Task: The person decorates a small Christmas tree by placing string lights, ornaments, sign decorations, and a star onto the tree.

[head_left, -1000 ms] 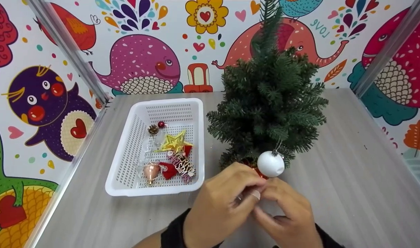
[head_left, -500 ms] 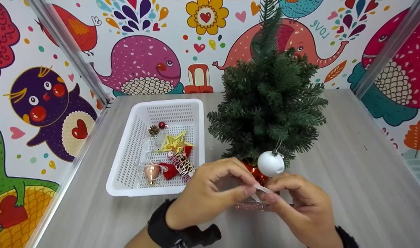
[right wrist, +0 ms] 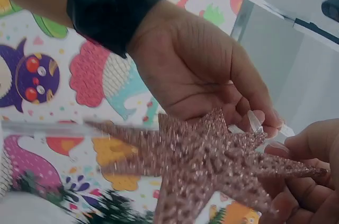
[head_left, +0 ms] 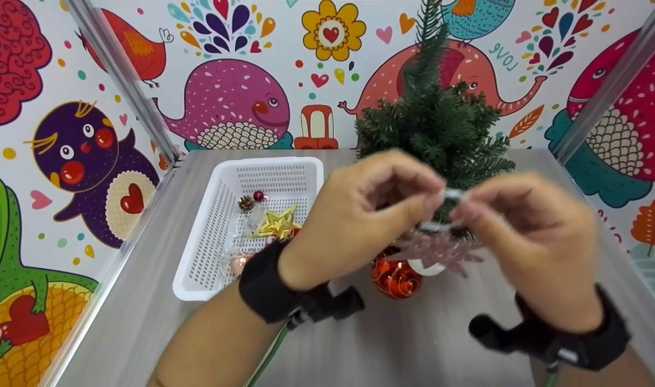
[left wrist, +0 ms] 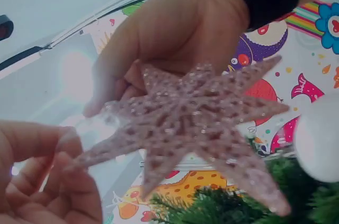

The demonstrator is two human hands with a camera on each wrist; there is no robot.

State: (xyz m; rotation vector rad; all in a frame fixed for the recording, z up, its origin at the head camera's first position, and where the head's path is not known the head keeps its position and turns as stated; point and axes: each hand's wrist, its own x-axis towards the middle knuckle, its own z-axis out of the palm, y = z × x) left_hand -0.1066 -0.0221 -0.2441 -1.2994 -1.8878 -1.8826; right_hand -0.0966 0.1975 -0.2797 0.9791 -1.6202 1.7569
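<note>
A pink glittery star ornament (head_left: pixel 440 251) with several points hangs by a short white ribbon (head_left: pixel 455 194) in front of the tree. My left hand (head_left: pixel 349 226) pinches one side of the ribbon between thumb and forefinger. Opposite it, my right hand (head_left: pixel 542 242) pinches the other side, fingertips close to the left ones. In the left wrist view the star (left wrist: pixel 185 113) covers part of the left hand (left wrist: pixel 169 28). The right wrist view shows the ribbon loop (right wrist: pixel 255 123) at the fingertips above the star (right wrist: pixel 196 160).
A green Christmas tree (head_left: pixel 446 129) stands behind the hands. Low at its front are a shiny red ball (head_left: pixel 396 275) and a white ball (head_left: pixel 427 267). At left, a white basket (head_left: pixel 190 290) holds a gold star (head_left: pixel 276 223), a pine cone (head_left: pixel 246 202) and other ornaments.
Both hands have risen from low near the tree's base to in front of its middle, lifting the star by its ribbon. The head view has shifted slightly.
</note>
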